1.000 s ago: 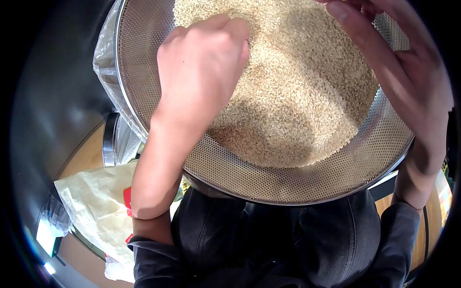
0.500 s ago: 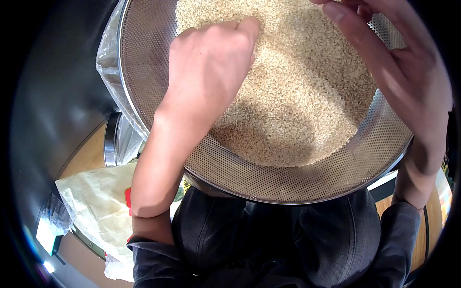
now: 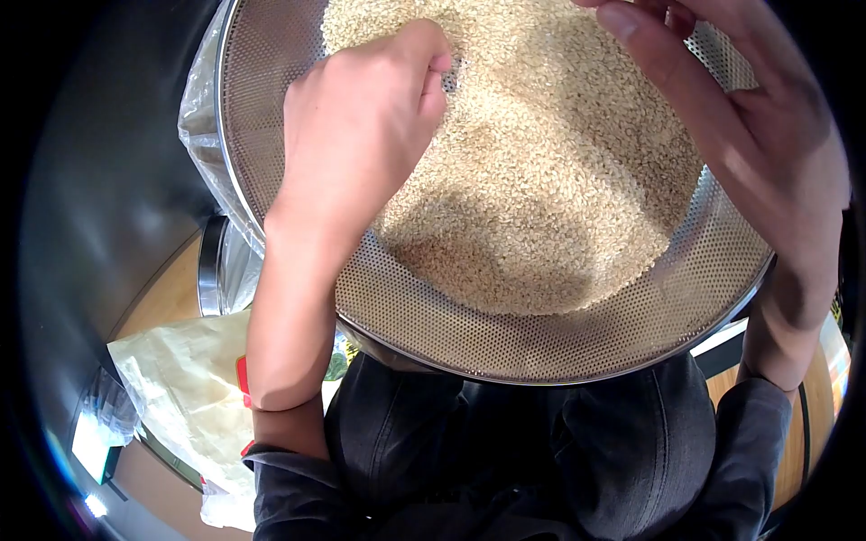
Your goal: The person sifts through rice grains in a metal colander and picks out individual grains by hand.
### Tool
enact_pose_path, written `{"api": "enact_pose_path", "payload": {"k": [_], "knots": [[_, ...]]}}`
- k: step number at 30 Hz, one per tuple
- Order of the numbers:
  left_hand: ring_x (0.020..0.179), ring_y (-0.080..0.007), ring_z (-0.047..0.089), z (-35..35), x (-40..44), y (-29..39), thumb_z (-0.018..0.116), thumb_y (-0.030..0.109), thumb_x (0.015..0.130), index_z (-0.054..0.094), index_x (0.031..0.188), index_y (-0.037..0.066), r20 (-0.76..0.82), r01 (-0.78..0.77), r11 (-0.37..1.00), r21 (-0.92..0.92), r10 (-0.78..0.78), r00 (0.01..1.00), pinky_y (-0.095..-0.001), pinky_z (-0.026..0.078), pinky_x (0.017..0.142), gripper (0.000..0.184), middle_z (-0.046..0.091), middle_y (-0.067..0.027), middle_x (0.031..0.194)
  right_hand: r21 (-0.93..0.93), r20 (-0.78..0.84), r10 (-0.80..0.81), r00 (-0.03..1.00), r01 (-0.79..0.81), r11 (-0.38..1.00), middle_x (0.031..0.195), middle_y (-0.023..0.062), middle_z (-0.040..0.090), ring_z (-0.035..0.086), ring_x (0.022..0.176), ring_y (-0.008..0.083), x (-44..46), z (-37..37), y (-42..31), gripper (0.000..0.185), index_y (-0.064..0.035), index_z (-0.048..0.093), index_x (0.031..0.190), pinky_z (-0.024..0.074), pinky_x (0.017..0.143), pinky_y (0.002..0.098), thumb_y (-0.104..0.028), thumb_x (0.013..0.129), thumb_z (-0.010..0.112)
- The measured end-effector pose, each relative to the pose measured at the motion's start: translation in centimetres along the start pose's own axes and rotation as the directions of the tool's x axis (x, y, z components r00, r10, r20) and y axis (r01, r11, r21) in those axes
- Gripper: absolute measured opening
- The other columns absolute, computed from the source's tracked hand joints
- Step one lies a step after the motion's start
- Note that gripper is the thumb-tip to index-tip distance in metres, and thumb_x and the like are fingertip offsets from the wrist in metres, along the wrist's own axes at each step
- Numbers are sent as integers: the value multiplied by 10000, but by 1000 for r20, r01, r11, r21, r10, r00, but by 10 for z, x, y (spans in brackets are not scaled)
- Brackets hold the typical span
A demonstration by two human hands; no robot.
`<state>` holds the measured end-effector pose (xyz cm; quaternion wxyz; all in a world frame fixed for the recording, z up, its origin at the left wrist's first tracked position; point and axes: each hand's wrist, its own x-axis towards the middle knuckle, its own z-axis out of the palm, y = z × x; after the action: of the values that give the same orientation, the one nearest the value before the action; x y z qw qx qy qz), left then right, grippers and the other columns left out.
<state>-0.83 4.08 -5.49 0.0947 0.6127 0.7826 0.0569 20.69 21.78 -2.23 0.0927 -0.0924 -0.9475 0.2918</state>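
Observation:
A large round metal mesh sieve (image 3: pixel 541 352) sits above my lap, holding a wide bed of pale tan grains (image 3: pixel 532 171) that look like brown rice. My left hand (image 3: pixel 365 117) is closed in a fist over the left side of the grains, its back toward me. Whatever its fingers hold is hidden. Just beside its thumb, a small patch of bare mesh shows. My right hand (image 3: pixel 767 135) is over the right rim, thumb and fingers curled toward each other at the top edge of the view. The frame cuts off its fingertips, so I cannot make out what is between them.
Clear plastic sheeting (image 3: pixel 200 117) hangs along the sieve's left rim. Below left lie a crumpled cream-coloured bag (image 3: pixel 185 379) with red marks and a metal-rimmed round container (image 3: pixel 210 266) on a wooden surface (image 3: pixel 162 293). My dark trousers (image 3: pixel 631 433) are under the sieve.
My left hand has moved left and slightly toward the rim, with its fingers curled in more. A small bare spot in the grains now shows beside it. My right hand has barely moved.

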Motion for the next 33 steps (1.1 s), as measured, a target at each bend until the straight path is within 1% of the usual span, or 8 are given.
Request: {"api": "enact_pose_path", "payload": {"k": [2,5,11,15,21,26,30,33], "knots": [[551,-226,625,0,0,0,740,147,860,703,988,152,-17,-45,999,-17,45,999,-369,510,540,133,605,-43,635,0,1,0,1000,0,1000,1040,85,691,684,949,179,0,0,0,215,-13,705,1110,534,813,323,-34,897,693],[535,-214,633,2,-1,1,748,155,855,727,963,153,-5,-49,999,15,49,999,-367,513,526,110,619,-38,627,-1,3,-2,1000,2,1000,1037,85,690,684,945,179,0,0,-1,215,-13,706,1107,534,807,323,-34,893,695],[557,-216,675,2,0,3,760,178,849,746,906,149,-38,-78,995,67,81,996,-372,535,537,66,680,-51,660,-1,9,-8,1000,8,1000,1030,85,690,685,935,179,1,0,-1,214,-13,708,1100,534,797,322,-32,887,699],[563,-223,682,2,1,7,764,192,848,749,896,152,-41,-84,990,115,90,995,-376,541,542,65,689,-55,663,0,10,-10,1000,10,1000,1025,85,689,685,929,179,1,0,-1,214,-13,709,1096,535,790,322,-32,882,702],[573,-232,689,2,1,10,764,199,848,749,890,148,-16,-51,983,177,55,998,-377,549,552,68,692,-57,669,-3,15,-23,1000,23,1000,1018,85,689,685,920,179,3,0,-2,214,-13,710,1089,535,779,322,-31,876,706],[607,-276,710,5,2,14,754,193,848,740,881,142,-35,-31,976,214,40,999,-396,565,574,63,711,-78,700,-7,13,-31,999,32,999,1013,85,688,686,912,178,4,-1,-2,214,-12,712,1084,536,771,322,-30,870,709],[632,-296,719,8,2,14,741,178,850,732,880,122,-27,-5,981,192,10,1000,-407,572,590,64,721,-97,723,-7,11,-36,999,37,999,1008,86,688,686,906,178,6,0,-1,214,-12,713,1079,536,764,322,-29,866,711],[650,-307,723,11,2,12,727,164,854,722,876,102,21,44,985,166,-49,999,-414,577,603,66,723,-110,732,-11,8,-45,999,46,999,1005,86,688,686,901,178,6,-1,-2,214,-12,714,1076,536,758,322,-29,863,713]]}}
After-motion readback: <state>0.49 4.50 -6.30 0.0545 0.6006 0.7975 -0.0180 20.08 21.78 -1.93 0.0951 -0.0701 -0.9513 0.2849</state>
